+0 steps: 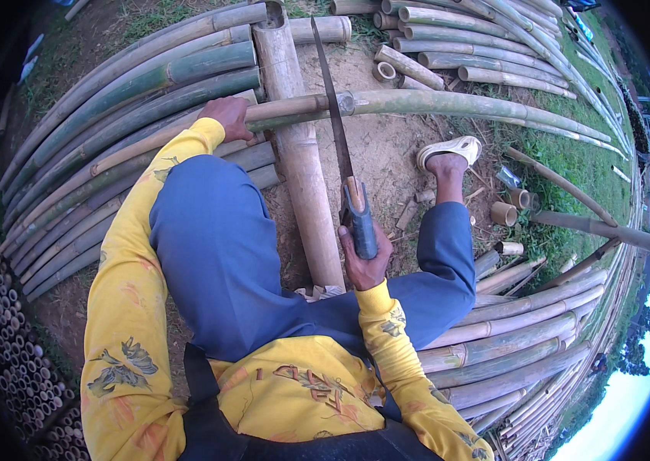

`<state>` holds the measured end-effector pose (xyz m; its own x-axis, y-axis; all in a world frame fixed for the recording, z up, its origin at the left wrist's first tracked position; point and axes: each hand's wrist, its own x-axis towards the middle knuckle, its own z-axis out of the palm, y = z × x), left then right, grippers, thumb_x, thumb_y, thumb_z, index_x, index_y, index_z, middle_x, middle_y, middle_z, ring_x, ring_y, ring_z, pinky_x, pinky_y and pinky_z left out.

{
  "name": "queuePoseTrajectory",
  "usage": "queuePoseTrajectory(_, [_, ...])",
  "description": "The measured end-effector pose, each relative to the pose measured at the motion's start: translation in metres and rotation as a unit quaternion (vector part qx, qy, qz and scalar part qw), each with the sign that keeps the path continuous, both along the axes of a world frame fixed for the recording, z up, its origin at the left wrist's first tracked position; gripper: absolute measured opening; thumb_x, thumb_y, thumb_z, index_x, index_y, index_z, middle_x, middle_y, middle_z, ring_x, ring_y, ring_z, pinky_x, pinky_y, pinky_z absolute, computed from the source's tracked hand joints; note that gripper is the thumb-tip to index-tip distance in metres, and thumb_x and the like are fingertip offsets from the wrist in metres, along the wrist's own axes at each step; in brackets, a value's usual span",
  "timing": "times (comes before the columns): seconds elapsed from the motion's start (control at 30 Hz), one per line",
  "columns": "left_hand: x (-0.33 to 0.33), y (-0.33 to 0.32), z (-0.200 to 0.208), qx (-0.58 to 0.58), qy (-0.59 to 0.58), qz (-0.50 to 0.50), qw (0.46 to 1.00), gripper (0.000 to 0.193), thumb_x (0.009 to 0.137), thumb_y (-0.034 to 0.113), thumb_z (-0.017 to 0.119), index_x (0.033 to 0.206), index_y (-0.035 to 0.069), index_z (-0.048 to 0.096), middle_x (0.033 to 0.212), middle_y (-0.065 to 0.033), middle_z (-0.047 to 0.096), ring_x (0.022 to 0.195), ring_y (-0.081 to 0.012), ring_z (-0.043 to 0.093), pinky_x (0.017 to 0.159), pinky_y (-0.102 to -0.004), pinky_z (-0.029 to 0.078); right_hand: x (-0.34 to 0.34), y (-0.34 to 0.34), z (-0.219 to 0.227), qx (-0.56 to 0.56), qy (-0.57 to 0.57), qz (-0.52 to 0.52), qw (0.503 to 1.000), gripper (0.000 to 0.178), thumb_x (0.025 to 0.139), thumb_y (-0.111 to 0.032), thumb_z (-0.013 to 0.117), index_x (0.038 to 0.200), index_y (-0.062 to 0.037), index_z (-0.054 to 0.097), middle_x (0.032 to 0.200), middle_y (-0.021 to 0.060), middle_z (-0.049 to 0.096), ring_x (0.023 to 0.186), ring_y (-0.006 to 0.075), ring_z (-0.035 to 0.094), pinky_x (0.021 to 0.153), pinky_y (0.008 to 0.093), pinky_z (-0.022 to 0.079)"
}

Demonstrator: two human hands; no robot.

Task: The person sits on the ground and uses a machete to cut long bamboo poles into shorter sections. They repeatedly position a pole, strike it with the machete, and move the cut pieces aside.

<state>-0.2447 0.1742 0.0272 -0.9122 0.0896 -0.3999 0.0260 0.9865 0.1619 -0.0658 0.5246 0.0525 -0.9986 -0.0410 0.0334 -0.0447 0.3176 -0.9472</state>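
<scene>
Saw [332, 107] in right hand [365, 257]; left hand [229, 117] steadies bamboo pole [448, 104].

Stacked bamboo poles [148, 77], cut bamboo rings [503, 213], grass [571, 157].
</scene>
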Motion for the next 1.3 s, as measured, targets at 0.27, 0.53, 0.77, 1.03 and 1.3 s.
queuePoseTrajectory(0.27, [0.000, -0.001, 0.000, 0.004, 0.000, -0.001, 1.000, 0.056, 0.069, 0.038, 0.085, 0.112, 0.005, 0.071, 0.109, -0.0210, 0.073, 0.103, -0.0394, 0.071, 0.093, -0.0491, 0.055, -0.002, -0.001, -0.001, -0.005, -0.001, 0.001, 1.000, 0.023, 0.090, -0.011, 0.078, 0.108, 0.0009, 0.069, 0.078, 0.0065, 0.065, 0.070, 0.0111, 0.058, 0.068, 0.0302, 0.050])
queuePoseTrajectory(0.53, [-0.001, 0.002, 0.003, 0.003, -0.001, 0.001, 1.000, 0.064, 0.068, 0.038, 0.085, 0.122, 0.008, 0.069, 0.111, -0.0199, 0.073, 0.105, -0.0384, 0.070, 0.095, -0.0488, 0.054, -0.004, -0.002, 0.002, 0.013, 0.006, 0.009, 1.000, 0.023, 0.090, -0.010, 0.077, 0.109, 0.0014, 0.070, 0.079, 0.0074, 0.065, 0.071, 0.0121, 0.059, 0.069, 0.0307, 0.050])
queuePoseTrajectory(0.77, [0.000, -0.001, 0.008, 0.003, -0.010, -0.005, 1.000, 0.064, 0.068, 0.038, 0.085, 0.122, 0.007, 0.069, 0.112, -0.0193, 0.073, 0.105, -0.0378, 0.070, 0.095, -0.0484, 0.055, 0.030, 0.014, 0.027, 0.014, -0.060, 0.009, 0.998, 0.025, 0.089, -0.006, 0.075, 0.112, 0.0023, 0.069, 0.084, 0.0112, 0.069, 0.074, 0.0126, 0.062, 0.071, 0.0308, 0.052])
queuePoseTrajectory(1.03, [0.000, 0.008, 0.004, -0.020, -0.037, 0.018, 0.999, 0.069, 0.068, 0.039, 0.086, 0.126, 0.007, 0.067, 0.114, -0.0196, 0.072, 0.110, -0.0378, 0.068, 0.098, -0.0481, 0.053, -0.003, 0.007, 0.023, 0.010, -0.058, 0.013, 0.998, 0.024, 0.088, -0.007, 0.075, 0.110, 0.0029, 0.070, 0.076, 0.0105, 0.066, 0.069, 0.0104, 0.058, 0.068, 0.0287, 0.050])
queuePoseTrajectory(1.3, [0.005, 0.004, 0.012, -0.009, -0.011, 0.005, 1.000, 0.071, 0.069, 0.039, 0.086, 0.130, 0.007, 0.066, 0.116, -0.0202, 0.072, 0.111, -0.0378, 0.068, 0.099, -0.0473, 0.053, 0.031, 0.025, 0.015, -0.053, -0.145, 0.002, 0.988, 0.024, 0.088, -0.003, 0.075, 0.111, 0.0041, 0.070, 0.086, 0.0075, 0.070, 0.079, 0.0090, 0.060, 0.075, 0.0285, 0.051])
